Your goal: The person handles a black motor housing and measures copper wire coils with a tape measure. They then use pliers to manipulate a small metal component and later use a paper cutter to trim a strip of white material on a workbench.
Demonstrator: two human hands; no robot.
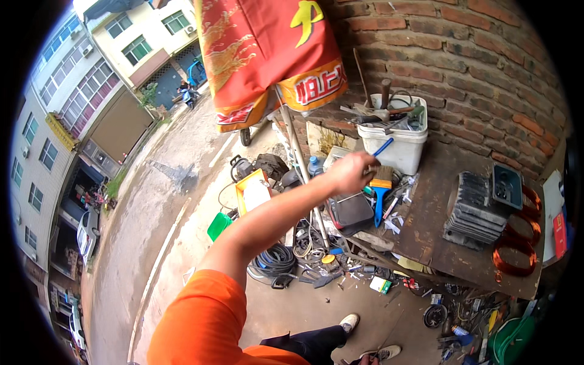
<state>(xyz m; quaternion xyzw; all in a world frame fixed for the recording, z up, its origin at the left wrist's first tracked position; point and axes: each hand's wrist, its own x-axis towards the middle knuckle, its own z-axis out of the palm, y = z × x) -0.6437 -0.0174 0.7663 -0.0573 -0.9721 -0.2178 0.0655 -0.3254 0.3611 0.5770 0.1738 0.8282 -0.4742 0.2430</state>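
My left hand reaches across the cluttered worktop with its fingers curled. A thin blue stick rises just beyond its fingertips; whether they grip it I cannot tell. Below the hand lie a wide paintbrush with a blue handle and a dark lidded case. Behind it stands a white bucket full of hammers and hand tools. My right hand shows only partly at the bottom edge beside my shoe; what it holds, if anything, is unclear.
A red umbrella on a pole is at top centre before a brick wall. A wooden board holds a finned motor housing and copper coils. Cables and parts litter the ground. A person on a scooter is down the street.
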